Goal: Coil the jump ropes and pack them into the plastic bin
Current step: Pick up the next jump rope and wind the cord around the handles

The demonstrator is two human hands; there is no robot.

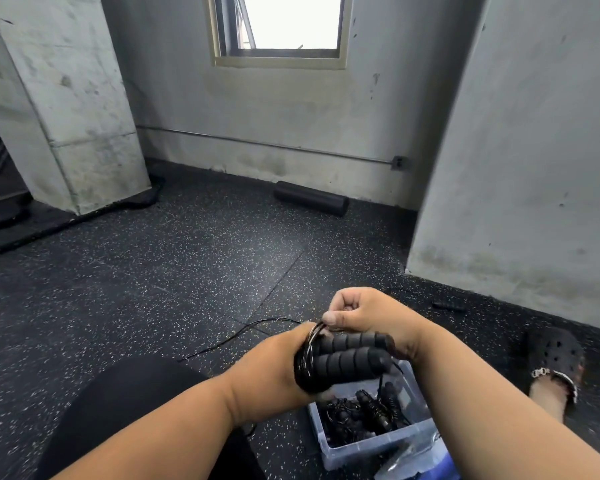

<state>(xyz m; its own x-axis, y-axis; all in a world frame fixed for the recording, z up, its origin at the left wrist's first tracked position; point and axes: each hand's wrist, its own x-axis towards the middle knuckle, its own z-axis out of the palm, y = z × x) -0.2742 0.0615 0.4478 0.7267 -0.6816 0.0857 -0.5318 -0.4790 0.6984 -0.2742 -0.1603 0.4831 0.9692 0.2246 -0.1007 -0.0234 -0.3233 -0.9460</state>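
Note:
A black jump rope with two ribbed foam handles lies side by side in my left hand, which grips the handles with the thin cord wound around them. My right hand pinches the cord just above the handles. The loose end of the cord trails left across the floor. Directly below my hands stands the clear plastic bin, holding several coiled black jump ropes.
Speckled black rubber floor all around. A black foam roller lies by the far wall. Another black handle rests near the right wall. My foot in a black clog is right of the bin, my knee at the left.

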